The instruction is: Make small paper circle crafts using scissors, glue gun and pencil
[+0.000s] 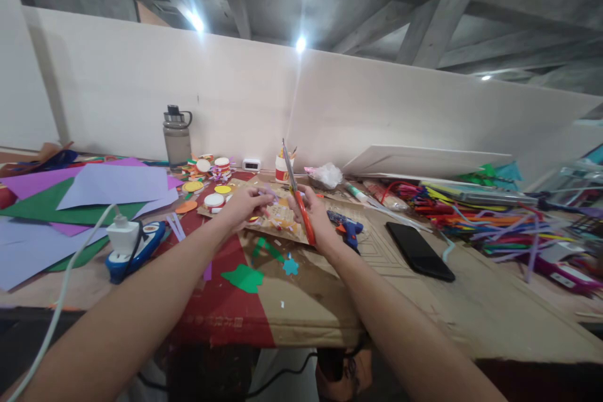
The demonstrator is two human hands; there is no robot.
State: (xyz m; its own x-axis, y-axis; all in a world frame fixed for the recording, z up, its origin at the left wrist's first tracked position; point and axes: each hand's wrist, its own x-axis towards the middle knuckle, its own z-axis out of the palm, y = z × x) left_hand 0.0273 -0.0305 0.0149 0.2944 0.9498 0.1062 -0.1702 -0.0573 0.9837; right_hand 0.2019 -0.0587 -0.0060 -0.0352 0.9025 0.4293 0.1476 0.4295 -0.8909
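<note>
My right hand point(320, 220) is closed around a pair of scissors point(305, 217) with orange-red handles, its blades pointing up and away. To its left, my left hand point(247, 204) pinches a small light-purple piece point(267, 193), possibly paper. Below both hands lie a green paper scrap point(244, 278) and a blue flower-shaped cutout point(291, 265) on the cardboard. Between the hands and behind them is a brown sheet point(277, 229) with small colourful bits on it. A blue glue gun point(351, 230) rests just right of my right hand.
Coloured paper sheets point(113, 185) and a blue power strip point(153, 242) lie at left. A water bottle point(178, 138) and a cup of pencils point(282, 169) stand at the back. On the right are a black phone point(418, 251) and a pile of pipe cleaners point(490, 223).
</note>
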